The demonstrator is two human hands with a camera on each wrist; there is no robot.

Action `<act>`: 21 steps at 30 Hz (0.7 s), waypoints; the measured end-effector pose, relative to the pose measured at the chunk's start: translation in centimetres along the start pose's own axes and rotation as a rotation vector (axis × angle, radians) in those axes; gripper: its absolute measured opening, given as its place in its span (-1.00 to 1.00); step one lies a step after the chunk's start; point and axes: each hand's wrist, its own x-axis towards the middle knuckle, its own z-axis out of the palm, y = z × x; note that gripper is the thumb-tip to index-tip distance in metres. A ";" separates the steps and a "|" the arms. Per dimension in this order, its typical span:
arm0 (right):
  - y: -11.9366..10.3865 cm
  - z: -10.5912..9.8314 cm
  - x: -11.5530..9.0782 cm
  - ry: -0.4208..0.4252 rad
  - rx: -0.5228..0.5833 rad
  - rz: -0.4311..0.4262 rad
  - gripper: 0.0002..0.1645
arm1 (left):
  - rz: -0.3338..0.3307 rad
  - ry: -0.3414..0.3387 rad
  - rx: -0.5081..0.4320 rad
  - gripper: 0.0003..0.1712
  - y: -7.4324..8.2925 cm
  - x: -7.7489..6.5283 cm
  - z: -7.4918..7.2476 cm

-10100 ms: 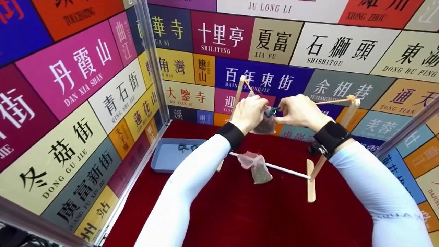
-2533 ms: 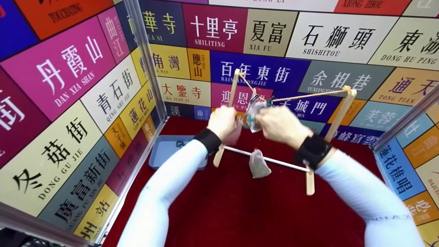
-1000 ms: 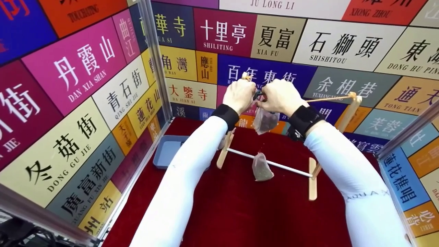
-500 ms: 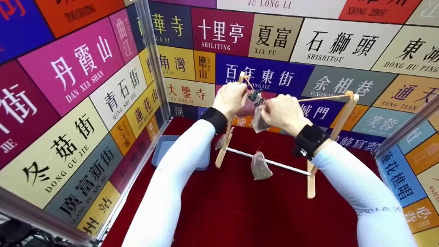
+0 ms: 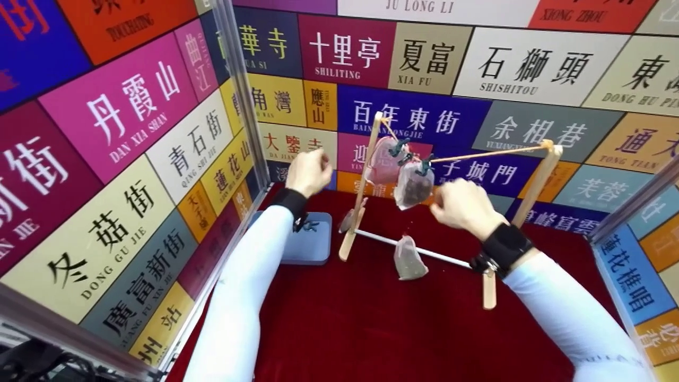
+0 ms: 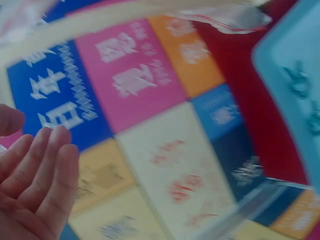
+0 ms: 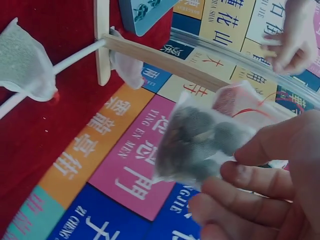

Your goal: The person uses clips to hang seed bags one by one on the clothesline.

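Note:
Two mesh sachets hang from an orange string (image 5: 488, 155): a pinkish one (image 5: 383, 165) and one with dark contents (image 5: 415, 185). Dark green clips (image 5: 423, 165) sit at their tops. Right of the darker sachet is my right hand (image 5: 464, 207), fingers loosely bent; in the right wrist view they lie close to the sachet (image 7: 192, 137) without a visible grip. My left hand (image 5: 310, 172) is left of the frame, above a blue tray (image 5: 305, 255); in the left wrist view its relaxed fingers (image 6: 60, 170) hold nothing. More green clips (image 5: 309, 226) lie in the tray.
The string spans two wooden posts (image 5: 536, 185) joined low down by a white rod (image 5: 445, 257). Another sachet (image 5: 409, 260) lies on the red cloth (image 5: 371, 329) by the rod, and one more (image 5: 347, 220) is behind the left post. Sign-printed walls (image 5: 424, 58) enclose the back and sides.
Both hands have come away from the clipped sachets, the left toward the tray, the right slightly rightward. The darker sachet, earlier held by the right hand, now hangs from the string.

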 end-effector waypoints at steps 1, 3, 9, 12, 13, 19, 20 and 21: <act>0.3 0.3 -0.4 -0.022 0.001 0.014 -0.70 | -0.025 -0.011 0.007 -0.75 -1.0 -0.4 0.3; 0.9 0.8 -1.2 -0.065 0.012 0.038 -0.73 | -0.078 -0.036 0.021 -0.74 -3.1 -1.1 0.9; 2.1 2.5 -2.3 -0.150 0.038 0.089 -0.67 | -0.238 -0.069 0.027 -0.71 -9.0 -3.6 2.7; 2.3 3.3 -2.6 -0.181 0.046 0.100 -0.69 | -0.333 -0.088 0.016 -0.68 -10.9 -5.1 3.7; 2.4 3.5 -2.8 -0.191 0.050 0.107 -0.70 | -0.365 -0.104 0.022 -0.68 -11.3 -5.5 4.1; 2.5 5.2 -3.9 -0.228 0.065 0.132 -0.72 | -0.461 -0.229 0.098 -0.51 -14.2 -8.5 8.0; 2.5 5.5 -4.1 -0.228 0.068 0.130 -0.70 | -0.441 -0.232 0.102 -0.43 -15.9 -9.0 9.9; 2.6 5.8 -4.3 -0.229 0.070 0.132 -0.69 | -0.444 -0.261 0.110 -0.39 -16.2 -9.3 10.7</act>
